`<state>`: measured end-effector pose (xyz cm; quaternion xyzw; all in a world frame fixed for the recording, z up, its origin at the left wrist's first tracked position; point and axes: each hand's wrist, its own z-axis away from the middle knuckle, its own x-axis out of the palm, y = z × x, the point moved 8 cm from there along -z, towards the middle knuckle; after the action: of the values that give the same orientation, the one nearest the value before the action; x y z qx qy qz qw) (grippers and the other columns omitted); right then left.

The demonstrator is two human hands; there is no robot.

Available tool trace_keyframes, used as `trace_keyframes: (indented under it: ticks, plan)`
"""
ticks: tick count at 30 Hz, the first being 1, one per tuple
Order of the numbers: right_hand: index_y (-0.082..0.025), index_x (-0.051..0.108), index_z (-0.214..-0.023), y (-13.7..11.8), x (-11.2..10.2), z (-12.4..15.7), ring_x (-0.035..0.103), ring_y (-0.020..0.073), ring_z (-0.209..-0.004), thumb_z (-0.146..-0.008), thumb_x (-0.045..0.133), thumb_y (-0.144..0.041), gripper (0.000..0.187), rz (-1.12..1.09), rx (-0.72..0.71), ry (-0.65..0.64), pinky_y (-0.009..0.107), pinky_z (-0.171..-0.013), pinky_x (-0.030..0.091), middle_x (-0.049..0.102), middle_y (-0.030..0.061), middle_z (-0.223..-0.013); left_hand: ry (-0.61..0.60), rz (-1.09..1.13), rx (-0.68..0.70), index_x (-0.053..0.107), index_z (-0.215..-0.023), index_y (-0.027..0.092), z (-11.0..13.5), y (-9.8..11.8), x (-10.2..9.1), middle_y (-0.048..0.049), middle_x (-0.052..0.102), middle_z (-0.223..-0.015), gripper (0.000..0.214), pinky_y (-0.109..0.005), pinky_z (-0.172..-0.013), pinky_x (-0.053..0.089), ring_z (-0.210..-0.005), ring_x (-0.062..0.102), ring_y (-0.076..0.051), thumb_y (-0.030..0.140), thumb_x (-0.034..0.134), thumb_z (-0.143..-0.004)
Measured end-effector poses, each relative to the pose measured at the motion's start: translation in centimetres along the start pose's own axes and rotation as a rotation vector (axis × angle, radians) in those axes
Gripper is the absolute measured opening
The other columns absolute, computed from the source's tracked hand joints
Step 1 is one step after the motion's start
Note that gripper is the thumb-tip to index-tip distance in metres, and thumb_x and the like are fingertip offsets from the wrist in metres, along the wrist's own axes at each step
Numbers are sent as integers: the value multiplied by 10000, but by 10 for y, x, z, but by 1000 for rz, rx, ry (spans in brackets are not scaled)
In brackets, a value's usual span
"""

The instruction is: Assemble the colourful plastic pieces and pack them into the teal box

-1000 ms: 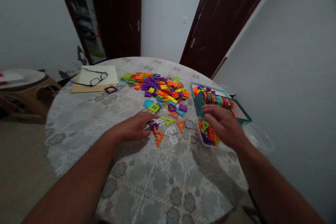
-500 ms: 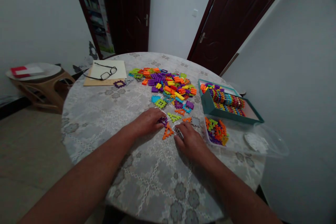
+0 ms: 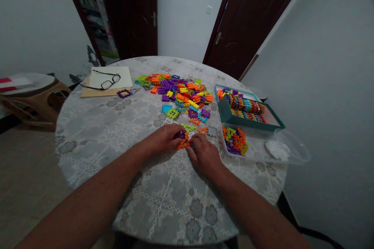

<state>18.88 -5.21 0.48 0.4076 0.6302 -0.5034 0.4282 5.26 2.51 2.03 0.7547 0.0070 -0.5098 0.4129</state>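
Note:
Both my hands meet near the middle of a round table (image 3: 122,124) with a patterned cloth. My left hand (image 3: 164,138) rests on the cloth with its fingers curled over a purple toy piece (image 3: 179,134). My right hand (image 3: 204,154) is closed, its fingertips pinching an orange triangular piece (image 3: 183,143) that lies between the two hands. Small white grid pieces lie right by the fingers, partly hidden. Just beyond the hands lie loose green, orange and grey pieces (image 3: 188,127).
A heap of coloured plastic building pieces (image 3: 178,93) covers the table's far half. To the right stand a teal box (image 3: 233,118) of assembled pieces and a clear tub (image 3: 233,140) with more. Glasses (image 3: 106,83) lie on paper at far left. A stool (image 3: 35,99) stands left.
My right hand came from the clear tub leftward to the orange triangle and closed on it. My left hand stayed on the purple piece. The camera shifted slightly.

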Motion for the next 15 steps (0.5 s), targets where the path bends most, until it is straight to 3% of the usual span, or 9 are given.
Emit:
trace_keyframes:
  ticks: [8, 12, 15]
  plan:
    - [-215, 682, -1175, 4, 4, -8, 698, 221, -1038, -1090, 544, -384, 234, 11, 67, 49, 302, -843, 563, 668, 102, -1265, 27, 60, -21, 701, -1342, 212, -2, 3, 2, -126, 751, -1247, 459, -431, -1014, 519, -1123, 691, -294, 362, 638, -914]
    - [-208, 631, -1351, 14, -2, -8, 678, 246, -1202, -1094, 492, -311, 310, 61, 116, 133, 321, -893, 577, 589, 148, -1484, 60, 115, -74, 645, -1443, 205, -3, -3, 1, -111, 774, -1215, 533, -417, -1003, 523, -1078, 714, -272, 297, 568, -923]
    - [-198, 593, -1423, 24, -4, -7, 687, 276, -1206, -1077, 489, -265, 367, 152, 185, 87, 355, -868, 592, 545, 171, -1554, 74, 116, -117, 628, -1465, 223, -1, -7, -3, -86, 786, -1112, 542, -391, -945, 527, -1003, 720, -254, 282, 553, -931]
